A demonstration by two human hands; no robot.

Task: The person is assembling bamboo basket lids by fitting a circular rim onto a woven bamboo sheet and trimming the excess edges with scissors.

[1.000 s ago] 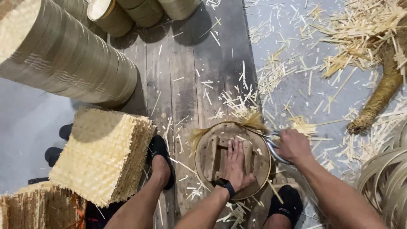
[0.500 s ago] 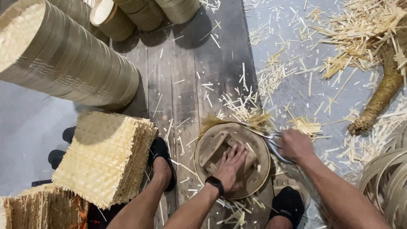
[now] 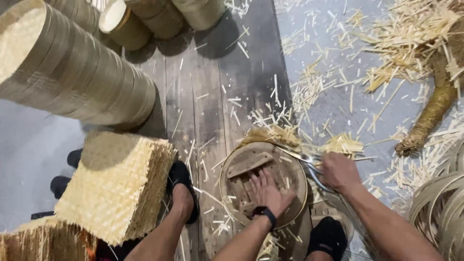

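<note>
A round bamboo tray point(image 3: 290, 166) with wooden slats across its back lies between my feet on the plank floor. My left hand point(image 3: 269, 191), with a dark watch on the wrist, presses flat on the slats. My right hand point(image 3: 338, 170) grips metal scissors point(image 3: 309, 163) at the tray's right rim, blades pointing left along the far edge. Frayed woven bamboo point(image 3: 273, 134) sticks out past the rim at the top and another tuft point(image 3: 344, 143) lies just right of the blades.
A stack of square woven bamboo mats point(image 3: 118, 183) stands to the left, tall stacks of round bamboo frames point(image 3: 72, 77) behind it. Bamboo trimmings point(image 3: 386, 53) litter the floor at right, beside a rope-wrapped bundle point(image 3: 432, 113) and bent bamboo hoops point(image 3: 442, 208).
The tray has been turned under my left hand, so its slats lie at a new angle. The scissors have moved along the far rim.
</note>
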